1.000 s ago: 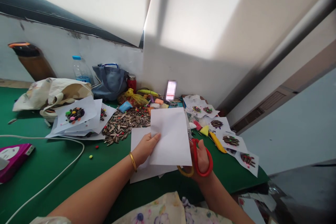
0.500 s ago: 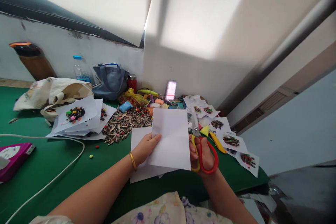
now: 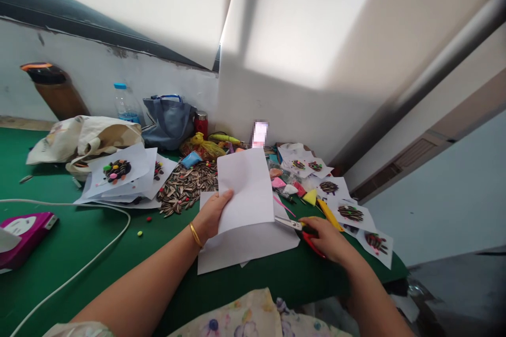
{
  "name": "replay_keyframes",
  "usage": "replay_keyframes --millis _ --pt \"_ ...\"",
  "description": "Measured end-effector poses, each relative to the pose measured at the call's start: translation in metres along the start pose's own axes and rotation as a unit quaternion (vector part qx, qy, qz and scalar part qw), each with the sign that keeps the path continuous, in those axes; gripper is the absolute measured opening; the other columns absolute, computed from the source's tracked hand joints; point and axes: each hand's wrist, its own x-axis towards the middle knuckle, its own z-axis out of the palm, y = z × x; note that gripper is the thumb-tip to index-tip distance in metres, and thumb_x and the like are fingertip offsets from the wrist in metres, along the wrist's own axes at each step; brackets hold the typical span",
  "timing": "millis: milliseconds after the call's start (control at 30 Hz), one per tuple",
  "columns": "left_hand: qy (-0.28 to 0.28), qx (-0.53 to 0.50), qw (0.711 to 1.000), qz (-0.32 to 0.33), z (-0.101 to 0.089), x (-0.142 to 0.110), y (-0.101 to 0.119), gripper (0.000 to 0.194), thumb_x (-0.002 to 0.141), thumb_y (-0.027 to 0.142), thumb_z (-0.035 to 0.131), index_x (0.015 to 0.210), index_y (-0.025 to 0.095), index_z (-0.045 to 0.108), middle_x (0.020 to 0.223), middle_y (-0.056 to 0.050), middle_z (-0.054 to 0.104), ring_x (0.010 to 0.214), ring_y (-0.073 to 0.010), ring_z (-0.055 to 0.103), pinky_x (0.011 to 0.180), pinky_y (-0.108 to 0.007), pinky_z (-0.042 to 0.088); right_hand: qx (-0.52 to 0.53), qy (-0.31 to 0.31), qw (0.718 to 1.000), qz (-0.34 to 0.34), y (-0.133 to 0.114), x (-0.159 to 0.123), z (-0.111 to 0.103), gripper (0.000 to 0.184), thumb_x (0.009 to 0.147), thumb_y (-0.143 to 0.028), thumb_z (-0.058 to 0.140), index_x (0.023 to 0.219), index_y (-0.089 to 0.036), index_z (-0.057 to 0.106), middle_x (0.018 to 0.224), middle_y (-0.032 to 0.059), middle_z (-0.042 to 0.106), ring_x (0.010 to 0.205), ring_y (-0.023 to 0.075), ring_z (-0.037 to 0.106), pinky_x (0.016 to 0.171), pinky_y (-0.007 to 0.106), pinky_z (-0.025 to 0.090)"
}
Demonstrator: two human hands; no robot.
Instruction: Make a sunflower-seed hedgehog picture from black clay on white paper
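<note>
My left hand (image 3: 215, 214) pinches the left edge of a white sheet of paper (image 3: 247, 189), holding it raised and tilted. In my right hand (image 3: 326, 237) are scissors (image 3: 290, 222) with red and yellow handles, their blades pointing left at the sheet's lower right corner. Whether the blades have cut into it I cannot tell. Beneath lies another white sheet (image 3: 253, 247) on the green table. Just behind the held sheet are striped sunflower seeds (image 3: 185, 187), and pink, white and yellow clay pieces (image 3: 310, 197) lie to its right.
Sheets with seed pictures lie in a left stack (image 3: 122, 184) and along the right edge (image 3: 350, 213). A yellow cutter (image 3: 329, 215), a blue bag (image 3: 169, 124), a cloth bag (image 3: 59, 142), a magenta box (image 3: 27, 239) and a white cable (image 3: 128, 216) are around. A lit phone (image 3: 260, 133) leans on the wall.
My right hand has turned the scissors from pointing upward to pointing left, bringing the blades to the paper's corner. The held sheet has shifted up and left.
</note>
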Motion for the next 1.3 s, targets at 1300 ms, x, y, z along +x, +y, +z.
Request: replay_keyframes --millis 1300 --pt "-0.004 0.321 0.94 0.119 -0.018 0.021 -0.015 0.04 0.072 0.054 0.062 0.079 0.015 0.064 0.071 -0.001 0.064 0.06 -0.0143 0.054 0.053 -0.024 0.04 0.507 0.127 0.852 0.03 -0.093 0.049 0.051 0.077 0.071 -0.035 0.072 0.138 -0.023 0.035 0.073 -0.0025 0.066 0.064 0.0169 0.062 0.057 0.026 0.049"
